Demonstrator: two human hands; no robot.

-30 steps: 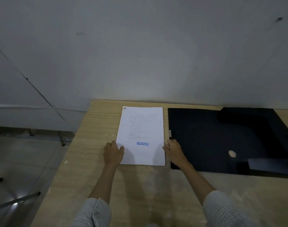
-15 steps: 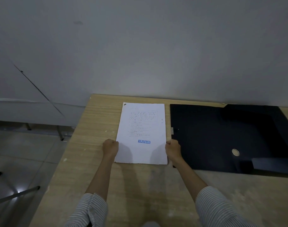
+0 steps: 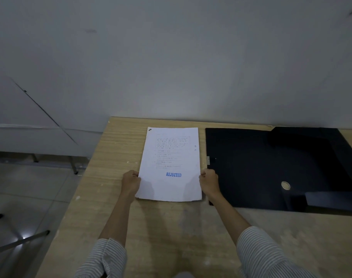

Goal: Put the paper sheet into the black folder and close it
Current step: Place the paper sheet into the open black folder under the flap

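A white paper sheet [image 3: 171, 163] with a blue REJECTED stamp [image 3: 173, 174] sits on the wooden counter [image 3: 119, 149]. The left hand [image 3: 131, 182] grips its left edge and the right hand [image 3: 209, 182] its right edge, near the bottom corners. Just to the right, the black folder [image 3: 251, 167] lies open flat, with striped sleeves [image 3: 259, 251] showing below

The black folder [image 3: 271, 167] is running off the right edge of the frame, so its far side is going unseen. The small print on the paper sheet [image 3: 170, 157] is staying too fine to read. The fingers of the left hand [image 3: 131, 182] and right hand [image 3: 210, 182] are curling under the sheet's edges, out of sight.
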